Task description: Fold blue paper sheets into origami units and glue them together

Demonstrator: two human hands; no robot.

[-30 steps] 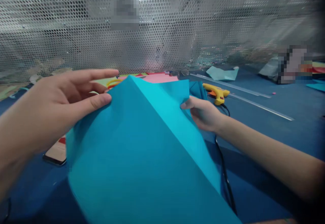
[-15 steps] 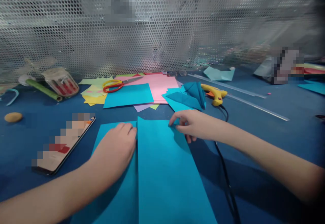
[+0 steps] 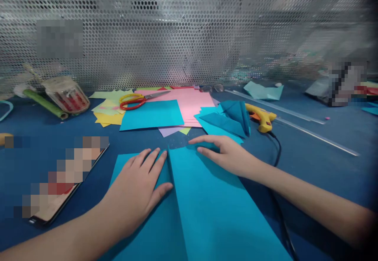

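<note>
A large sheet of blue paper lies before me with an upright fold or raised edge running down its middle. My left hand rests flat on the left part of the sheet, fingers spread, its thumb reaching to that raised edge. Over the far end of the right part is my right hand, index finger stretched out and thumb apart from it, touching the paper near its top edge. The other fingers of my right hand are hidden beneath it.
Red-and-yellow scissors lie on stacked coloured paper, beside a smaller blue sheet. A folded blue paper piece and a yellow glue gun, its cord trailing, are right. Left are a phone and a jar. Clear glue sticks lie right.
My left hand has spread its fingers and moved its thumb onto the raised edge. The right hand's fingers have straightened and shifted inward over the sheet. The view has turned slightly.
</note>
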